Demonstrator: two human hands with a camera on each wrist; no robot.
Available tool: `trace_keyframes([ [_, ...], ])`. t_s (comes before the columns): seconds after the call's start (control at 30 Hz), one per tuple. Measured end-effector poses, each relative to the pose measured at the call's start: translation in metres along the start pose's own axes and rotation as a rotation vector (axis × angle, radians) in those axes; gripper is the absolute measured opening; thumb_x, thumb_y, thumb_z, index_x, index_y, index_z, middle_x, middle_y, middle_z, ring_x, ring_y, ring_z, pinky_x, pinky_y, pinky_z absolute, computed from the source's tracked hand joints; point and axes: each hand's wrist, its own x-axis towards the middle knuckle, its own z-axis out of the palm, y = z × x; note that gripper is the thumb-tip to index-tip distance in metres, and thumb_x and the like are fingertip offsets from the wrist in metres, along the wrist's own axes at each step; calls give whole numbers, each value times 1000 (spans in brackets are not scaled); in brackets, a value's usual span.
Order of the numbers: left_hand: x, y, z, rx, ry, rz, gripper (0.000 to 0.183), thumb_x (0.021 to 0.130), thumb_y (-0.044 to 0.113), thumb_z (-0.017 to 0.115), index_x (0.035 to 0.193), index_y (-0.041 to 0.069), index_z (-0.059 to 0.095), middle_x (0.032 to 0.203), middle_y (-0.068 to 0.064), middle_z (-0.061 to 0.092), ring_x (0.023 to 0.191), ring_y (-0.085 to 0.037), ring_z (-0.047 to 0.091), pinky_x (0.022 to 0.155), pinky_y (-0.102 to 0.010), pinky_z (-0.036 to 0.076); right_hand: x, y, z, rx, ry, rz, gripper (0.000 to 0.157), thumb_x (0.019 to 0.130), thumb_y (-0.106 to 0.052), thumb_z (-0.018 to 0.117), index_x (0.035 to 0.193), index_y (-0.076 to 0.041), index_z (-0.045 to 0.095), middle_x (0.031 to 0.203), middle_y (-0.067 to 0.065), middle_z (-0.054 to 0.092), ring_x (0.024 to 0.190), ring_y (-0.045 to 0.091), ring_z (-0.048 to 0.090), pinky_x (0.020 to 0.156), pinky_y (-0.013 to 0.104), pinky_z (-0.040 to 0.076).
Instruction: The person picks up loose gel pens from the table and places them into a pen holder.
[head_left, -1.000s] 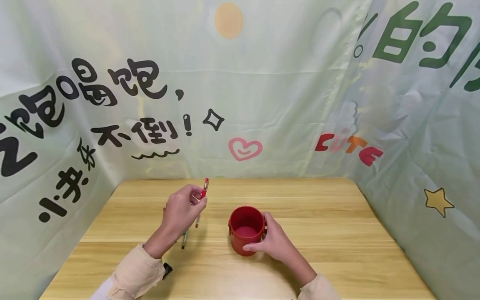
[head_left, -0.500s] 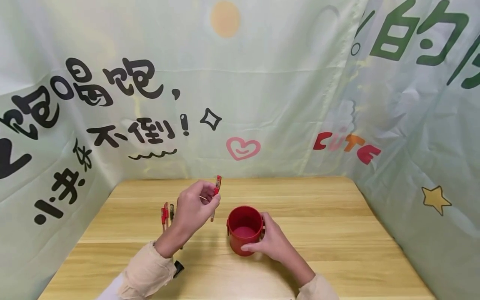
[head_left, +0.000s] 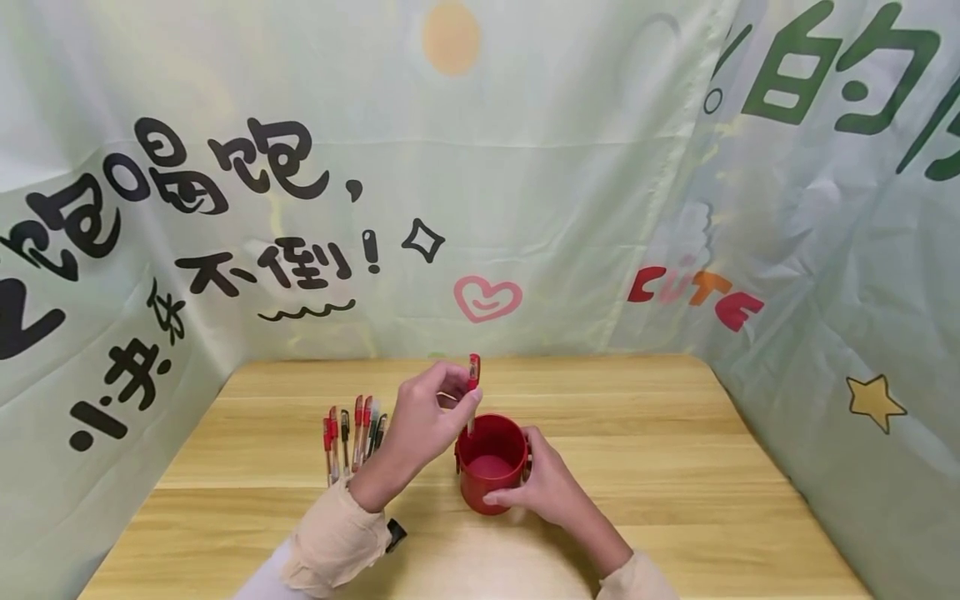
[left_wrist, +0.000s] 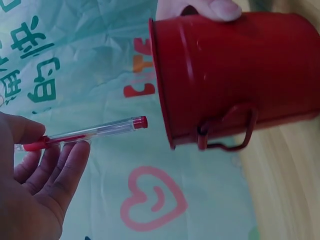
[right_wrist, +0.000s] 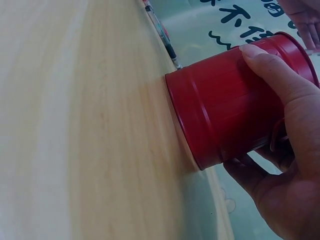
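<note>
My left hand (head_left: 423,417) pinches a gel pen (head_left: 474,371) by its red cap. The pen has a clear barrel, and its red-plugged end (left_wrist: 140,122) points toward the mouth of a red bucket (head_left: 480,493). In the left wrist view a small gap separates that end from the rim. The bucket stands upright on the table, with a small loop handle (left_wrist: 240,127) on its side. My right hand (head_left: 557,482) grips the bucket from the right, its thumb across the front and fingers round the back. Only the bucket's bare red inside shows from above.
Several pens (head_left: 360,421) with red and black caps lie on the wooden table (head_left: 675,450), left of the bucket and partly behind my left forearm. A small black object (head_left: 396,535) shows beside my left sleeve. A printed cloth (head_left: 562,208) stands round the table's back and sides.
My left hand has carried the pen rightward, from left of the bucket to above its left rim. More of the pens on the table now show. My right hand keeps holding the bucket in place.
</note>
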Motion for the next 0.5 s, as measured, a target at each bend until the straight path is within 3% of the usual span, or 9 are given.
trace_keyframes([
  [0.27,-6,-3,20,-3,-91,-49,11,90,8,78,98,6,70,88,-7,76,75,-12,74,66,-16,59,0,0,-1,-18,2,-14,91,65,-34,100,136,-11,49,132,7,64,120,25,64,91,23,57],
  [0.5,-15,-8,31,81,-170,-83,11,91,12,78,97,8,70,87,-4,75,73,-9,73,64,-12,56,1,1,-2,-13,-11,-18,91,65,-34,100,136,-12,48,134,7,63,120,24,64,92,23,57],
])
